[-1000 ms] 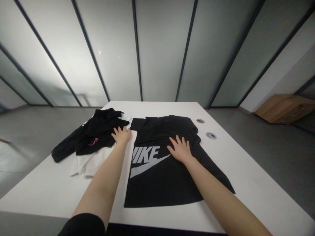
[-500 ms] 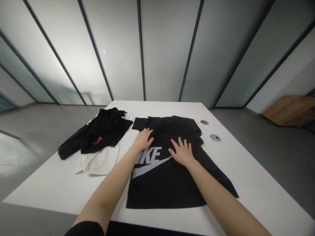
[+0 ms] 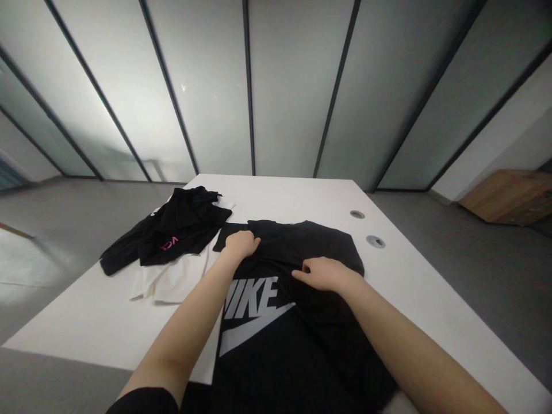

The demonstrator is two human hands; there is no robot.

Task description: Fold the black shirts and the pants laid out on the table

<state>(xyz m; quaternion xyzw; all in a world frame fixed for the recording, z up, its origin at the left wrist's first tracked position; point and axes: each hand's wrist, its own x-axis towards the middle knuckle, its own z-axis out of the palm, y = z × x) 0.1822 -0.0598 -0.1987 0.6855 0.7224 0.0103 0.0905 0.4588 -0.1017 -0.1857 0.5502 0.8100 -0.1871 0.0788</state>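
Observation:
A black T-shirt point(image 3: 267, 362) with a large grey NIKE print lies across the table, its lower part reaching past the near edge. My left hand point(image 3: 242, 244) is closed on the shirt's upper left, near the sleeve, fingers curled into the cloth. On the right side of the chest, my right hand point(image 3: 325, 272) has its fingers curled down on the fabric, with folds running between the two hands. The shirt's left edge is partly hidden by my left forearm.
Left of the shirt, a crumpled black garment point(image 3: 181, 227) with pink lettering lies over a white garment point(image 3: 181, 282). Two round grommets point(image 3: 375, 241) are set in the white table point(image 3: 431, 322) on the right. Frosted glass panels stand behind; a wooden cabinet point(image 3: 509, 195) sits far right.
My left hand moved right from the shirt's edge onto it. Both hands went from spread fingers to curled, and the shirt slid toward me, its hem now past the table edge.

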